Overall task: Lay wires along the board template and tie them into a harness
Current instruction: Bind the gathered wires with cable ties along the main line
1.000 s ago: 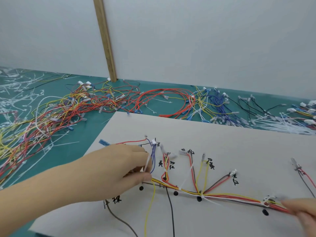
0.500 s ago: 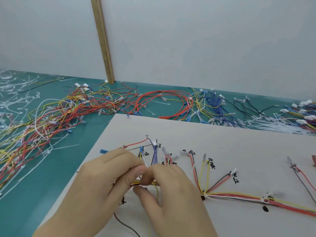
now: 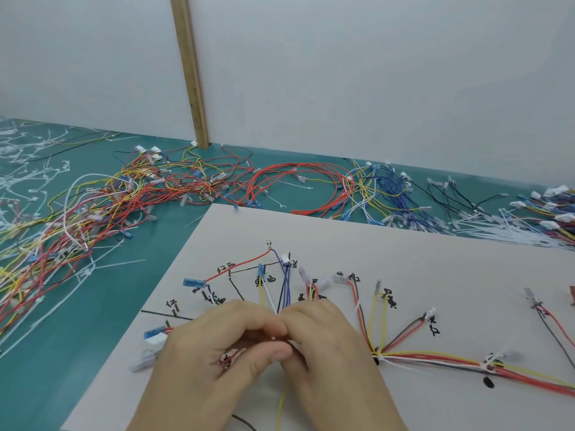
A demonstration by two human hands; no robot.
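On my left I see a tangle of loose wires point(image 3: 102, 209) on the green table point(image 3: 56, 362), running back to a white wall point(image 3: 342, 73) with a wooden strip point(image 3: 190, 73). On the pale board point(image 3: 404, 269), my left hand point(image 3: 214, 353) and right hand point(image 3: 329, 346) meet, fingers curled and pinching the wire bundle point(image 3: 435, 359). It trails off rightward, tied with white cable ties point(image 3: 493, 360).

On the pale grey board template point(image 3: 404, 259), marked with black handwriting, the left hand point(image 3: 211, 353) and right hand point(image 3: 329, 346) meet, fingertips pinching the multicoloured wire bundle point(image 3: 435, 360) between them.
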